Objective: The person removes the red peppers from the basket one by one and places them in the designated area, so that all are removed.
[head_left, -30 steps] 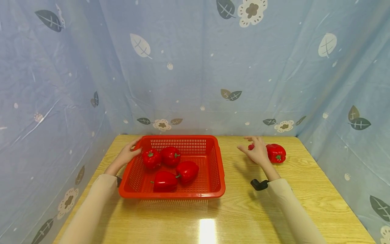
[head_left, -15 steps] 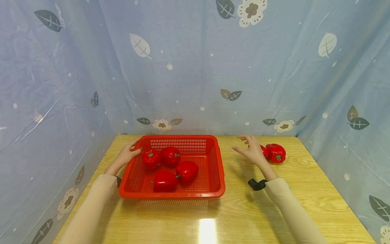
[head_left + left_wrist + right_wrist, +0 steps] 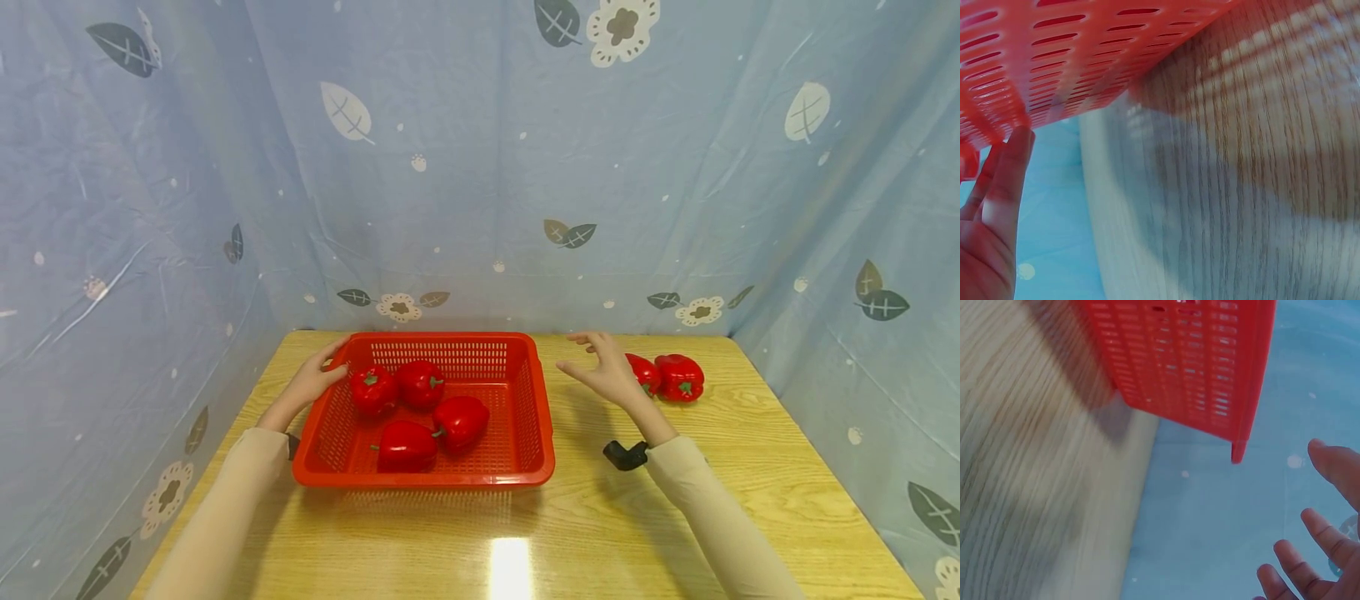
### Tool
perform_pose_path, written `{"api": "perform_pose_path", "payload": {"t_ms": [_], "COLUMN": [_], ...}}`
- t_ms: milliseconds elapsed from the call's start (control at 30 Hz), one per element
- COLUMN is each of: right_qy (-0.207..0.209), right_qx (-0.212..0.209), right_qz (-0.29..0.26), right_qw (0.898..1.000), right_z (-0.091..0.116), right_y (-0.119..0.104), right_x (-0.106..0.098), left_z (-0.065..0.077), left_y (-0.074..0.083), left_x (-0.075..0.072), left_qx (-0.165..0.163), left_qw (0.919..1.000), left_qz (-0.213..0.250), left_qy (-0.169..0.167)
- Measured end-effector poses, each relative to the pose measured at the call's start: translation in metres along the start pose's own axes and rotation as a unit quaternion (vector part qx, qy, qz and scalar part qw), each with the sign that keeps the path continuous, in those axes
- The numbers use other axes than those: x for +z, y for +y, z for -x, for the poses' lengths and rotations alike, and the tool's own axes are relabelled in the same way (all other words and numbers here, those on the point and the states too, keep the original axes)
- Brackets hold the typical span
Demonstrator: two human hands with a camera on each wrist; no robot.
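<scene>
A red perforated plastic basket (image 3: 531, 467) stands on the wooden table, with several red bell peppers (image 3: 461, 421) lying inside it. My left hand (image 3: 307, 382) is at the basket's left side near the far corner. Its thumb reaches over the rim, and in the left wrist view straight fingers (image 3: 1007, 187) touch the slotted outer wall. Right of the basket, my right hand (image 3: 606, 375) is in the air, holding nothing, with its thumb and fingers spread apart. In the right wrist view, the fingers (image 3: 1297, 575) are apart from the basket's side wall (image 3: 1179, 369).
Two more red bell peppers lie on the table right of my right hand: a nearer pepper (image 3: 645, 373), partly hidden behind the hand, and a farther pepper (image 3: 678, 379). A blue patterned curtain (image 3: 495, 208) hangs behind the table (image 3: 420, 550) and along both sides.
My right hand has moved left, away from the two peppers on the table and toward the basket, uncovering more of the nearer pepper. The left hand and basket have not moved.
</scene>
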State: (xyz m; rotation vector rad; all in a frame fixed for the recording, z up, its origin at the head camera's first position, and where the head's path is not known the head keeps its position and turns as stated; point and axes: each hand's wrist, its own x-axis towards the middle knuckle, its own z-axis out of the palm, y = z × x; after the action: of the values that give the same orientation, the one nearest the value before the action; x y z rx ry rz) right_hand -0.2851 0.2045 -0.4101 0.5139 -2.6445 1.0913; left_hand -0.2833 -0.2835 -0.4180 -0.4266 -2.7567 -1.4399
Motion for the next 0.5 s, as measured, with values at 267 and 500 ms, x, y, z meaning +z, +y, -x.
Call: {"api": "perform_pose_path", "payload": {"t_ms": [267, 500], "right_qy": [-0.025, -0.044], "right_qx": [-0.02, -0.058], "right_qz": [0.003, 0.009], "right_qw": [0.999, 0.997], "right_z": [-0.003, -0.006], "right_y": [-0.011, -0.023], "right_x": [0.002, 0.006], "left_z": [-0.01, -0.011], "left_y": [-0.033, -0.038], "left_x": [0.0, 0.001], "left_qx": [0.001, 0.005], "left_qw": [1.0, 0.9997], "left_qz": [0.009, 0.023], "left_qy": [-0.001, -0.002]}}
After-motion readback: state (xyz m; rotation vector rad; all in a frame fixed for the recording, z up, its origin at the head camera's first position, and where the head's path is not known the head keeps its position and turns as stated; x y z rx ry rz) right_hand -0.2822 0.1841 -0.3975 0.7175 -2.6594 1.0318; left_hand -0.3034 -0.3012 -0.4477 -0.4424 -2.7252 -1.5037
